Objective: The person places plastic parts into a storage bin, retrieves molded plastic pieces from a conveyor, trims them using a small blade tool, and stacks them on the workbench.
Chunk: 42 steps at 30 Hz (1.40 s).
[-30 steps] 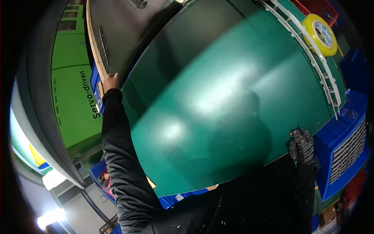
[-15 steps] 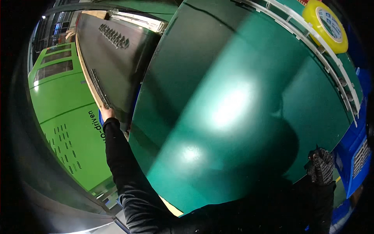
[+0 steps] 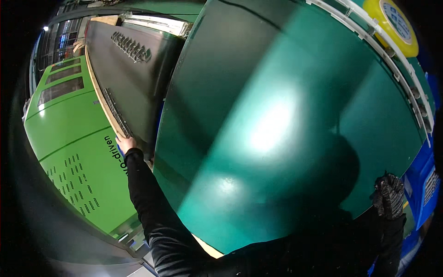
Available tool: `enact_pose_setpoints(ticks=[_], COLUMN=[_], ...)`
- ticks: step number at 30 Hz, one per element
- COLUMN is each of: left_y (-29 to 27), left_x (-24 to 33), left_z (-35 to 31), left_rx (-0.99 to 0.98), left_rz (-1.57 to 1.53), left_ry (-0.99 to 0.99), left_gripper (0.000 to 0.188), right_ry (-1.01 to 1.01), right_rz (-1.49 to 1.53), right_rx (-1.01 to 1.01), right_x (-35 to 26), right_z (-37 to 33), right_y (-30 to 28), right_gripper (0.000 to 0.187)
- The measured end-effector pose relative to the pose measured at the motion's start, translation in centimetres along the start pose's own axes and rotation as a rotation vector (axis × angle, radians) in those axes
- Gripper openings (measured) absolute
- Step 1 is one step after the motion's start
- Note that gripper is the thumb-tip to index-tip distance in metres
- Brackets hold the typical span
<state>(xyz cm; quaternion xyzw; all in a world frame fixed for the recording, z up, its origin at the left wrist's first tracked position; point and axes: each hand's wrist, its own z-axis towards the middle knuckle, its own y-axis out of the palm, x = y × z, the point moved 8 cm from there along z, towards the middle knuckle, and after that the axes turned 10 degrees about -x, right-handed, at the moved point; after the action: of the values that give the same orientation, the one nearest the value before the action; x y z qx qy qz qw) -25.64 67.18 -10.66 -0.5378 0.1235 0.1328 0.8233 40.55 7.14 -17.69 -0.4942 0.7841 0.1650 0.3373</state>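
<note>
Black-sleeved, the left hand (image 3: 125, 144) is now lying closer to the strip (image 3: 116, 111) on the dark worktop (image 3: 140, 83) than a second ago, seemingly centring work there, its partly curled grip unclear, while the gloved right hand (image 3: 389, 197) is resting by the green worktop (image 3: 217, 143), hold unseen.

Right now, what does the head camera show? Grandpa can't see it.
A person's left hand is at the pale edge of a dark surface, the gloved right hand by a shiny green tabletop. White rails and a yellow tape roll are upper right; a green machine stands left.
</note>
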Motion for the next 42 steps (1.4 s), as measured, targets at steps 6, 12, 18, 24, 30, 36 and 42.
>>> enact_pose_setpoints(ticks=[6, 12, 18, 24, 30, 36, 42], left_y=[4.3, -6.0, -11.6, -13.8, -19.6, -33.8, -43.1], left_x=[-1.7, 11.4, 25.2, 28.2, 21.3, 15.0, 12.2], left_z=[1.1, -0.3, 1.8, 2.8, -9.1, -35.2, -54.6], left_rx=[-0.481, -0.228, -0.144, -0.369, -0.608, -0.795, -1.055], left_rz=[-0.219, -0.130, -0.311, -0.539, -0.733, -0.753, -1.019], left_ry=[-0.044, 0.030, 0.206, 0.246, 0.228, 0.232, 0.290], left_gripper=[0.038, 0.038, 0.041, 0.029, 0.021, 0.017, 0.025], right_ry=[-0.019, -0.143, 0.072, -0.090, -0.044, -0.176, -0.035], right_rz=[-0.018, -0.254, 0.162, 0.019, 0.129, 0.157, 0.048], right_rx=[0.036, 0.005, -0.119, -0.114, -0.228, -0.343, -0.379], right_x=[-0.5, 0.4, -0.3, -1.8, -2.2, 0.5, 3.6], right_z=[0.1, 0.1, 0.8, -3.0, -5.8, -9.1, -13.0], right_y=[0.2, -0.7, 0.4, 0.1, 0.4, 0.5, 2.9], right_gripper=[0.016, 0.025, 0.018, 0.023, 0.022, 0.014, 0.008])
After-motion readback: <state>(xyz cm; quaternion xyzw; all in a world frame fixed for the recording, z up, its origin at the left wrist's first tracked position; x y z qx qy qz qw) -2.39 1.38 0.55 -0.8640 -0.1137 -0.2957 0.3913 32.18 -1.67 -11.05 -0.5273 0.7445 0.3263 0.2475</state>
